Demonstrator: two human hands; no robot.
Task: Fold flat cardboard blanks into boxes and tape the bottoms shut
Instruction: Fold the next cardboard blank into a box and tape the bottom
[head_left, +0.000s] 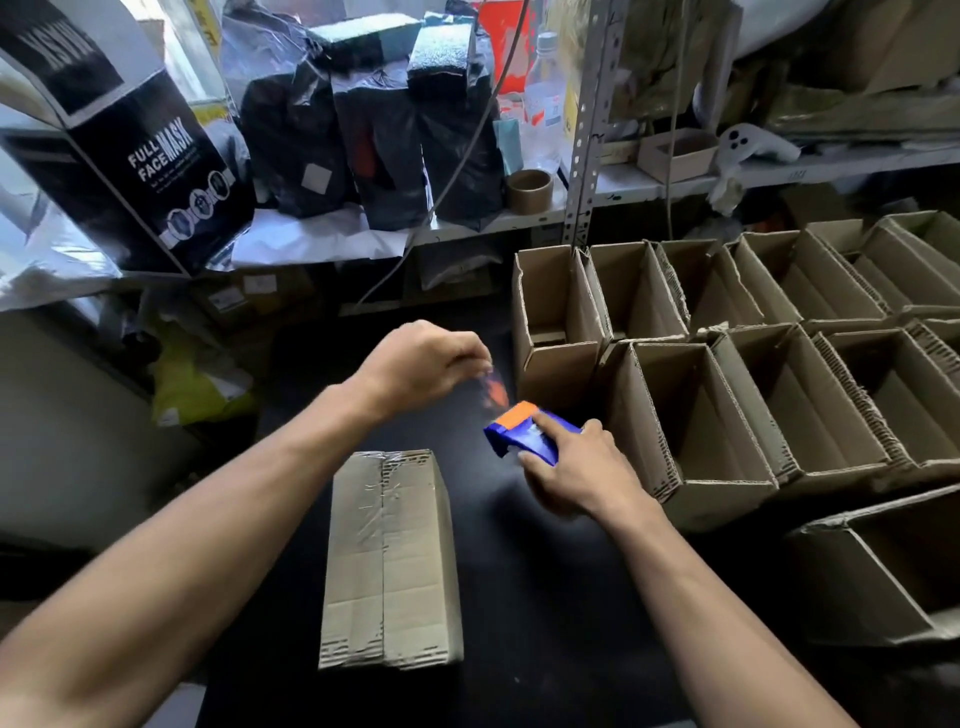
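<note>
A folded cardboard box (390, 561) stands bottom-up on the black table (545, 597) in front of me, with clear tape along part of its seam. My right hand (574, 473) grips a blue and orange tape dispenser (524, 434) just right of and beyond the box. My left hand (426, 364) hovers above and left of the dispenser, pinching the free end of the clear tape (491, 387) drawn out from it. Both hands are off the box.
Several open-topped cardboard boxes (727, 395) stand in rows to the right, close to my right hand. Behind is a shelf with black bags (374, 140), a tape core (529, 191), a bottle and a metal upright (589, 119). A black mask carton (130, 140) leans at far left.
</note>
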